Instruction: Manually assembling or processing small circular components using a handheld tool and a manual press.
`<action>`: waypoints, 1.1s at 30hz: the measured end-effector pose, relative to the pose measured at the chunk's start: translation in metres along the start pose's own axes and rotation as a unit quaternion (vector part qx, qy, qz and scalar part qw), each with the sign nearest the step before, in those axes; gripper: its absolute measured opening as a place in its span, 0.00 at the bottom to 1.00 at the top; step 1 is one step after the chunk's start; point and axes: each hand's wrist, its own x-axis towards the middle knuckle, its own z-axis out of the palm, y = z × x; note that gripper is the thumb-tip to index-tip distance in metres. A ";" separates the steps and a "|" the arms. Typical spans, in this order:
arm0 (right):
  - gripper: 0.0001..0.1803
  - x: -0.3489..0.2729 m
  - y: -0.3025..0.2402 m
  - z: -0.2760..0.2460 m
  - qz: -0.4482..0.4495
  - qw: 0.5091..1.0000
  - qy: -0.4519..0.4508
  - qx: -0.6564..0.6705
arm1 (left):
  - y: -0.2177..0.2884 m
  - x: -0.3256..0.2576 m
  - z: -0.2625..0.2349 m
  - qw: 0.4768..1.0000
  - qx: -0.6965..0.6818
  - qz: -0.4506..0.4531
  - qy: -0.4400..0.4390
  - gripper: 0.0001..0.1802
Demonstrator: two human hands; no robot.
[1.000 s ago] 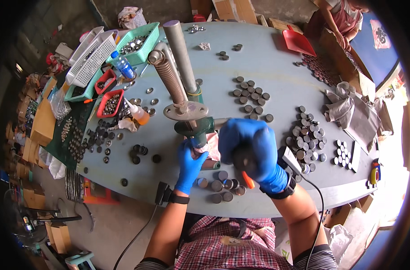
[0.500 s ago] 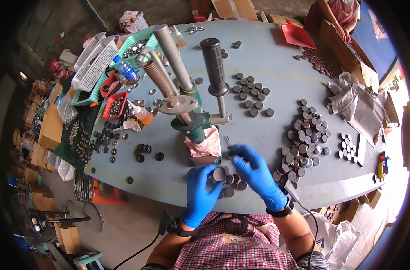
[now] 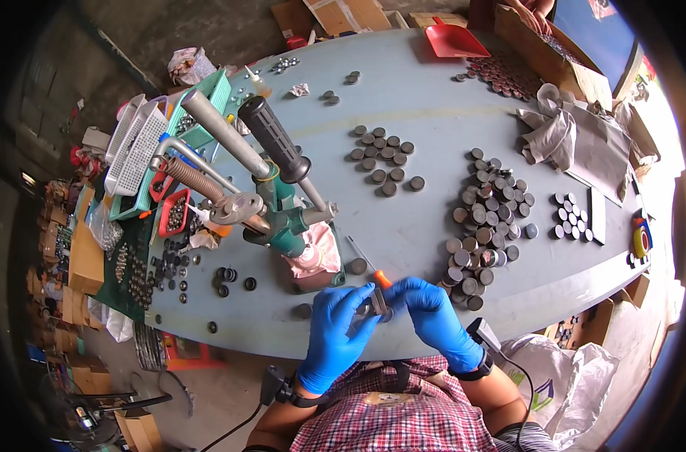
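Note:
My left hand [image 3: 334,331], in a blue glove, pinches a small round dark cap [image 3: 378,303] between thumb and fingers, tilted so its edge shows. Close beside it, my gloved right hand [image 3: 435,320] has its fingers curled together; what lies between them is hidden. A screwdriver [image 3: 382,279] with an orange handle lies on the table just beyond both hands, its thin shaft pointing away to the left. Ahead and left stands a green hand press [image 3: 286,230] with a black lever grip [image 3: 271,135] and pink cloth [image 3: 315,252] on its base.
A heap of dark round caps [image 3: 487,226] lies right, with a smaller group [image 3: 384,154] farther back. Baskets [image 3: 137,147] and a red tray [image 3: 175,213] stand left. A red dustpan [image 3: 454,40] lies far back, near another person's hands [image 3: 535,15] at a carton.
My right hand has come back from the screwdriver toward my left hand, uncovering its orange handle. The cap in my left hand has turned edge-on. The whole view has shifted.

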 end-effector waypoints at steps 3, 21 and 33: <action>0.13 -0.016 -0.002 -0.015 0.115 0.970 -0.210 -0.038 | -0.003 0.000 0.003 1.000 0.002 0.004 0.001 0.27; 0.51 0.175 0.077 -0.029 -0.006 0.691 0.336 -0.641 | -0.072 0.002 0.032 0.979 -0.184 -0.059 -0.062 0.22; 0.51 0.352 0.047 -0.052 -0.020 0.694 0.219 -0.685 | -0.091 -0.011 -0.003 0.964 -0.200 -0.168 -0.048 0.14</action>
